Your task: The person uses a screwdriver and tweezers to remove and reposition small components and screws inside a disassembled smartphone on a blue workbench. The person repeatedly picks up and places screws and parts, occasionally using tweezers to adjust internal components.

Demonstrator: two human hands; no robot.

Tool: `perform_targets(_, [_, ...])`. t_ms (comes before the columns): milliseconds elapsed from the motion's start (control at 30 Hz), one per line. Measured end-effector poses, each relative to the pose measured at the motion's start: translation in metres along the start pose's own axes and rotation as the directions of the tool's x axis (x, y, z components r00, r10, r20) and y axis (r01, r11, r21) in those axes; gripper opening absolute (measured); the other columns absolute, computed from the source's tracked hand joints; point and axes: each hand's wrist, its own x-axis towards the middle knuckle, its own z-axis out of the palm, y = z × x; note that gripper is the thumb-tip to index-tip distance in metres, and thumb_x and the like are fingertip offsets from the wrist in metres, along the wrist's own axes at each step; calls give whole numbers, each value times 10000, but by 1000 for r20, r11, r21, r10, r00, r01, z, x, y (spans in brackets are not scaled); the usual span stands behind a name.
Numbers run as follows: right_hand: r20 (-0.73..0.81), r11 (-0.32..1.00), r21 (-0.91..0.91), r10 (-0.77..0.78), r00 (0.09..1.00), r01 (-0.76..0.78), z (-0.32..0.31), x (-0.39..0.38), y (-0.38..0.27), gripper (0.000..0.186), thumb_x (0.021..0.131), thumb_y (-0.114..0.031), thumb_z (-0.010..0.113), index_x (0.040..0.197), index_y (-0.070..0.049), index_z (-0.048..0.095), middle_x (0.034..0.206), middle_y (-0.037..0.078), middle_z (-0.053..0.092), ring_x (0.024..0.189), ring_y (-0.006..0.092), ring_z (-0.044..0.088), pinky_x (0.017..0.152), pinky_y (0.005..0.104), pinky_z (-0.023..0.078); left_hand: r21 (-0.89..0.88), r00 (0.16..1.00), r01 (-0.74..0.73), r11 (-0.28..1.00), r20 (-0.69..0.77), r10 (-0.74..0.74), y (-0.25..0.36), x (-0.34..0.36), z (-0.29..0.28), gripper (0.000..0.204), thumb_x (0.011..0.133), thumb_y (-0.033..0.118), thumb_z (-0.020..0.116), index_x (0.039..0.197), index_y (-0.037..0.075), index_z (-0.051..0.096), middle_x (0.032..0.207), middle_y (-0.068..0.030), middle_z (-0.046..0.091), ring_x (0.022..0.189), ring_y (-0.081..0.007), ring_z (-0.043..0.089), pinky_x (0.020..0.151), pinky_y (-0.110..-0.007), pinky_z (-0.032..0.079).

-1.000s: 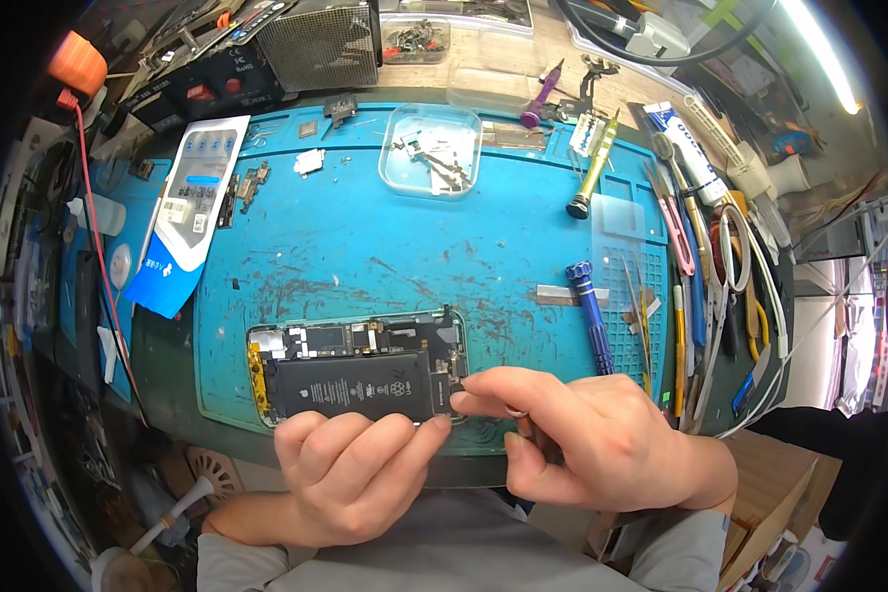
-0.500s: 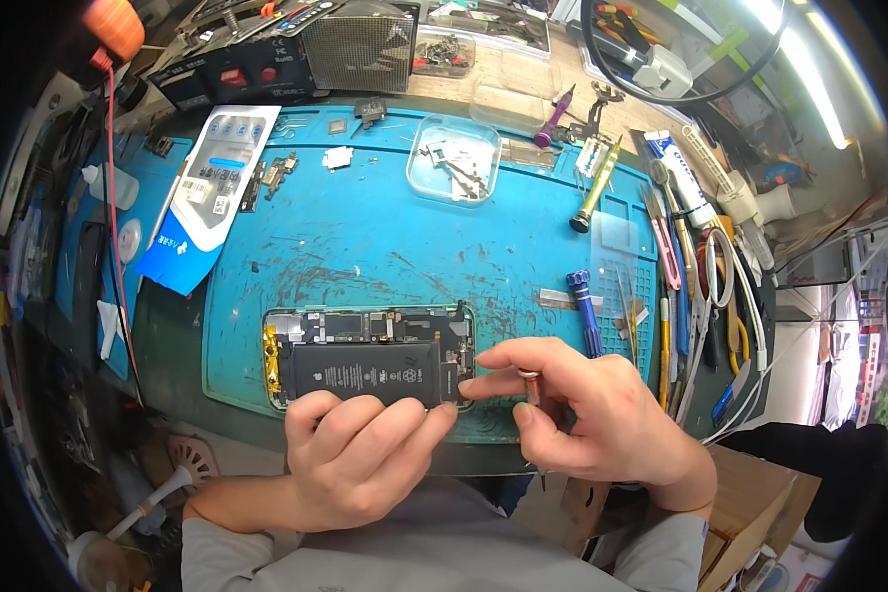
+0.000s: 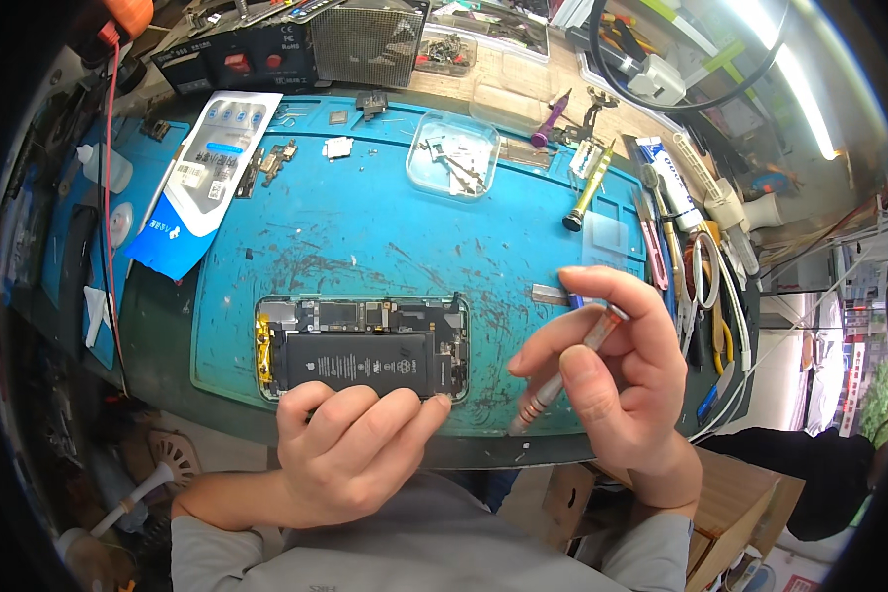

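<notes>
An opened phone (image 3: 360,363) lies on the blue mat, showing a black battery, boards and a yellow strip at its left end. My left hand (image 3: 360,449) has its curled fingers on the phone's near edge, with the index fingertip at the lower right corner. My right hand (image 3: 627,385), right of the phone, holds a slim silver pen-like screwdriver (image 3: 562,380) between thumb and fingers, tilted with its cap upward and its lower end over the mat. Its index finger is raised and bent.
Behind are a clear parts box (image 3: 451,156), loose small components (image 3: 337,146), green (image 3: 587,187) and purple (image 3: 553,116) screwdrivers and a black machine (image 3: 247,61). A white-and-blue packet (image 3: 202,183) lies left; pliers, tweezers and cables (image 3: 715,316) crowd the right.
My right hand has lifted away from the phone's right end, moving up and right, and the screwdriver now shows tilted in its grip. My left hand stays at the phone's edge.
</notes>
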Motion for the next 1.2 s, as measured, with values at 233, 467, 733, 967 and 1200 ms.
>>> perform_targets(233, [12,993,-9,118,993,-117,11,-1,3,444,1002,67,581,1440,61,505,931,132,780,723,128,747,648,262,586,0,1000,15,1000,-10,-15,1,0,0,351,732,137,773,1075,172,838,1069,82,667,940,-127,565,874,-349,391])
perform_targets(467, [204,943,-332,62,977,9,11,-1,5,442,909,82,585,1351,57,577,1033,160,821,644,98,722,610,233,588,14,1000,16,1000,-22,-16,1,-1,2,347,747,142,768,1086,174,833,1076,85,670,935,-124,569,876,-351,388])
perform_targets(733, [194,934,-357,66,979,8,9,-5,6,450,891,68,623,1337,27,587,882,130,791,810,155,813,588,273,588,15,1000,16,1000,-20,-15,1,-2,1,341,746,147,769,1079,183,834,1068,89,670,933,-120,563,866,-341,387])
perform_targets(967, [185,949,-314,84,979,-22,10,-7,6,448,897,66,615,1342,39,579,875,136,794,835,162,818,595,272,593,8,999,-5,1000,-50,6,-2,-2,2,328,737,172,762,1056,197,836,1043,82,662,911,-118,553,832,-326,396])
perform_targets(1200, [192,949,-315,78,978,-13,9,-8,7,468,890,57,629,1354,23,580,935,146,807,772,151,802,590,279,598,-12,999,27,1000,-42,-28,1,0,4,337,721,180,773,1054,207,823,1042,74,645,909,-130,546,847,-335,411])
